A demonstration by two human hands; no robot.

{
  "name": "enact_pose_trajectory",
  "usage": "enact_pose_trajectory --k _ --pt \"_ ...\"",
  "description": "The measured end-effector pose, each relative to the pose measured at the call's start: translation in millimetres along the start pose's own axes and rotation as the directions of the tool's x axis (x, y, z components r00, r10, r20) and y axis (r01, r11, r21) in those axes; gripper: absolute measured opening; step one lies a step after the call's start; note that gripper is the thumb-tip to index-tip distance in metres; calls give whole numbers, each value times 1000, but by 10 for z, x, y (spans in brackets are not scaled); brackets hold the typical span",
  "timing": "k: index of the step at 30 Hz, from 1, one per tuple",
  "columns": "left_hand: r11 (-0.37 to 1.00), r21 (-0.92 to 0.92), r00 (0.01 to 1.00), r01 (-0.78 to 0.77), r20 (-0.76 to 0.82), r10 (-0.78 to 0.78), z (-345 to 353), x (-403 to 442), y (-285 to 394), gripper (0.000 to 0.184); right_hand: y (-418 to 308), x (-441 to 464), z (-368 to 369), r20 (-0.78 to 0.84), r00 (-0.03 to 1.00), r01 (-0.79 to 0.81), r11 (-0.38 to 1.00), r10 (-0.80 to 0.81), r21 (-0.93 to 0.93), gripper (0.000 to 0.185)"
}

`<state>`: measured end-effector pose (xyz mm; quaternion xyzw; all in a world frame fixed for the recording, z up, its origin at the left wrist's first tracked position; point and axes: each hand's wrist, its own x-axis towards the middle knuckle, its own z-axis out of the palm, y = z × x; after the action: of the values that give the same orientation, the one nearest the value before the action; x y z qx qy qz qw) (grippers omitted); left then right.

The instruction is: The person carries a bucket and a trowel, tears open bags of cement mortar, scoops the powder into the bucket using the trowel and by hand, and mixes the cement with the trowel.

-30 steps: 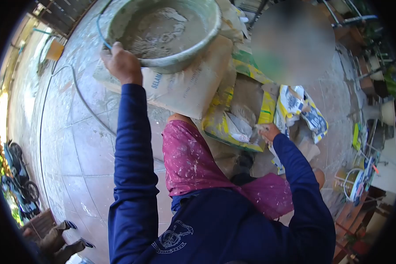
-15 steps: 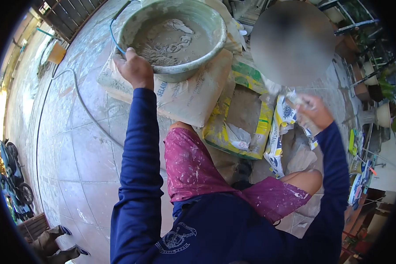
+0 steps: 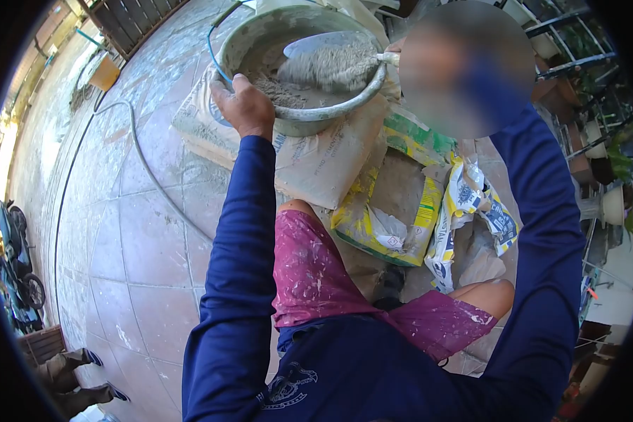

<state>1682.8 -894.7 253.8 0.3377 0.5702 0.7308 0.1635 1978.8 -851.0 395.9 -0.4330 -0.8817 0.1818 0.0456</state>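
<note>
A grey-green tub [image 3: 306, 125] of wet grey mortar [image 3: 285, 93] rests on a filled paper cement sack [image 3: 323, 158]. My left hand [image 3: 247, 109] grips its near-left rim, thumb on top, beside the blue handle cord [image 3: 214, 60]. Inside the tub a trowel [image 3: 316, 43] lies tilted, its blade loaded with mortar. Its handle reaches over the right rim to my right hand [image 3: 397, 46], which is mostly hidden by a blurred patch; only a bit of finger shows, closed around the handle.
An opened yellow-green bag [image 3: 429, 193] of grey powder lies right of the sack, beside a torn white-and-yellow bag [image 3: 439, 243]. A hose [image 3: 144, 155] crosses the tiled floor at left. A yellow bucket [image 3: 104, 72] stands farther off; another person's legs [image 3: 74, 383] show at lower left.
My right hand has swung up and left from above the torn bag to the tub, and the trowel is now in the mortar. My left hand stays on the rim.
</note>
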Motion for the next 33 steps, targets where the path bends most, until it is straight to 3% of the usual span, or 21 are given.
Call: enact_pose_trajectory --k 1,2,5,8,11,14,18,21,22,25,26,29,30,33 --pt "1000 -7 1000 0 -4 0 5 -14 -22 49 128 30 47 -15 995 97 994 -98 -58 44" --pt "1000 -8 1000 18 17 -18 -4 -23 -8 53 -16 -1 -30 35 999 35 998 -33 -60 45" --pt "998 -39 998 40 51 -38 -23 -46 58 53 -22 -29 -42 -110 986 114 985 -129 -129 43" --pt "999 -34 1000 14 -5 -15 17 -51 26 51 -138 -79 -94 -103 984 107 948 -143 -301 45" --pt "1000 11 1000 13 -5 -13 1 -54 37 47 -436 -90 -76 -117 974 163 959 -194 -233 44" --pt "999 -22 999 35 12 -35 1 -77 90 43 -660 -117 50 16 979 196 931 -201 -309 44" --pt "998 -64 1000 23 10 -23 23 -79 57 41 -518 65 65 33 999 9 927 4 -375 45" --pt "998 -57 1000 13 -3 -13 24 -80 72 41 -306 2 -29 -181 983 -115 844 21 -524 47" --pt "997 -70 1000 18 -4 -18 26 -87 83 41 -277 -76 -120 -175 984 -128 833 39 -538 47" --pt "1000 -19 1000 11 -19 -11 36 -107 104 40 -195 -355 -78 -377 916 -88 847 -138 -525 46" --pt "1000 14 1000 3 -19 -2 27 -103 113 39 -214 -454 -92 -312 944 -90 821 -110 -564 45" --pt "994 -108 999 19 36 -16 10 -112 119 38 -230 -718 51 -404 915 -226 844 11 -487 46" --pt "994 -106 999 21 43 -17 0 -92 49 37 -137 -792 135 -465 884 -180 881 -50 -438 45" --pt "995 -93 999 45 18 -44 16 -68 27 34 1 -1037 267 -469 883 -223 883 3 -413 43"
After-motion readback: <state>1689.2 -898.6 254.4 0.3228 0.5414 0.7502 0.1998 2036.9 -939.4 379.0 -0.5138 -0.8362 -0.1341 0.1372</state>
